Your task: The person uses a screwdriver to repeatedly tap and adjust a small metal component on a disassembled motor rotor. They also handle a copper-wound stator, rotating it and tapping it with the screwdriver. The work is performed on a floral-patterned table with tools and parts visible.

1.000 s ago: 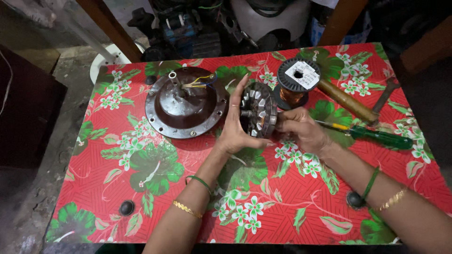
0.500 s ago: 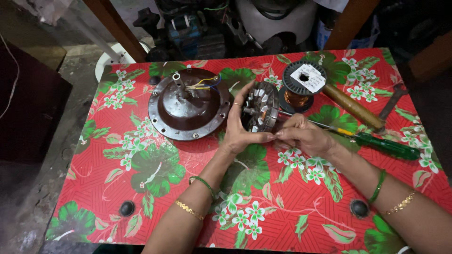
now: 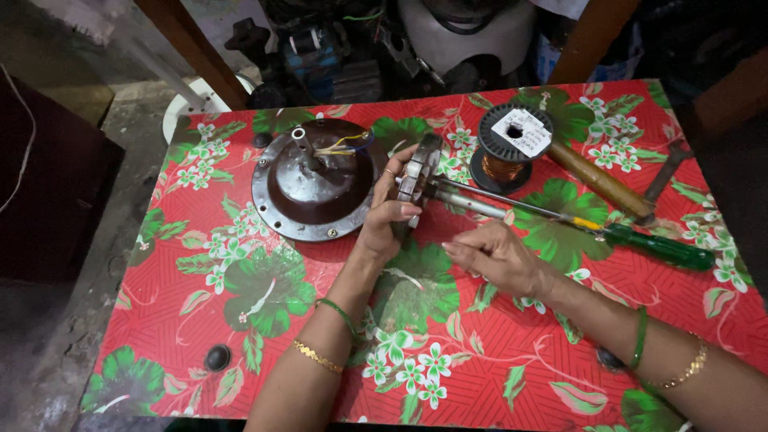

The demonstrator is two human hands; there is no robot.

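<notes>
Table (image 3: 264, 320) w/ red floral cloth carries brown round motor cover (image 3: 316, 188), copper wire spool (image 3: 508, 148), green-handled screwdriver (image 3: 640, 244), wooden-handled hammer (image 3: 608, 184) & small black knob (image 3: 217, 357).

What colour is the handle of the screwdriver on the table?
The handle of the screwdriver is dark green; the head view shows it, right of the right hand.

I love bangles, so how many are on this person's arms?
4: a green bangle and gold bangle on the left wrist, a green bangle and gold bangle on the right wrist. None looks hidden.
</notes>
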